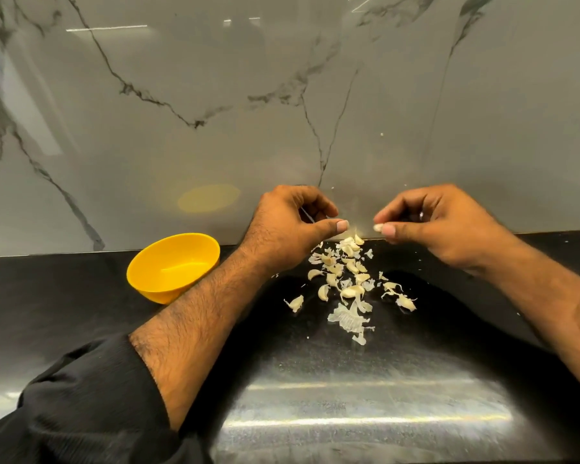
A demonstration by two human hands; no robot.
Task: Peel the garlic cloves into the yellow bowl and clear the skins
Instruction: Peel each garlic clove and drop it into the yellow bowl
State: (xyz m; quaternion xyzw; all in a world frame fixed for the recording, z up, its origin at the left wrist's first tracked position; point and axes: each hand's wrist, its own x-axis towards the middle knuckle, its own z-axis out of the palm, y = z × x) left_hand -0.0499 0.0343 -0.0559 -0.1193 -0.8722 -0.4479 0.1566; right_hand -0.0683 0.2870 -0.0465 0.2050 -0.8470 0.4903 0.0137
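A pile of garlic cloves point(347, 267) and loose papery skins point(349, 319) lies on the black counter point(81, 296) near the wall. Above the pile, my right hand point(442, 226) pinches a small garlic clove point(377, 227) between thumb and fingers. My left hand point(292, 226) hovers a short way to its left with fingers curled and thumb stretched toward the clove; I cannot tell whether it pinches a bit of skin. The yellow bowl point(173, 266) stands to the left of my left forearm, tilted toward me, and looks empty.
A grey marble-patterned wall point(215, 112) rises right behind the pile and bowl. The counter's near part point(349, 413) is glossy with light reflections. A black sleeve point(81, 413) covers my left upper arm at the lower left.
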